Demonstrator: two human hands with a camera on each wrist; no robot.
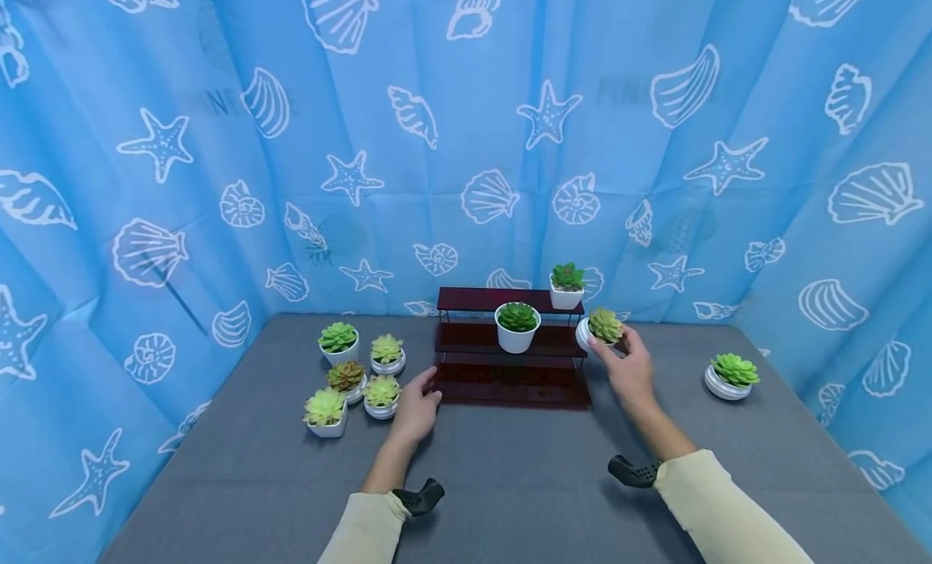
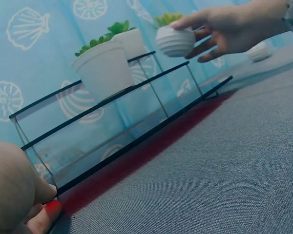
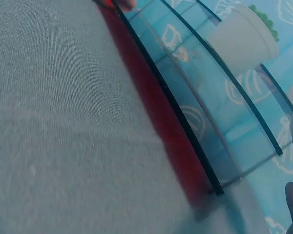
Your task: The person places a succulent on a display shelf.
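Note:
A three-tier dark red display shelf (image 1: 513, 390) with clear, thin panels stands at the back of the table. My left hand (image 1: 417, 409) is at its left end, finger and thumb pinching the corner of the lowest tier (image 2: 122, 155). My right hand (image 1: 632, 371) grips a potted succulent (image 1: 605, 325) in a round, ribbed white pot (image 2: 175, 42), held up beside the shelf's right end. On the middle tier sits a dark green succulent in a plain white pot (image 1: 515, 340). A smaller green succulent in a square white pot (image 1: 566, 297) stands at the top tier's right end.
Left of my left hand several potted succulents (image 1: 326, 410) stand in a cluster. At the far right is a bright green succulent in a low white pot (image 1: 728, 389). Grey cloth (image 1: 524, 483) covers the table, and a blue seashell curtain (image 1: 451, 143) hangs behind.

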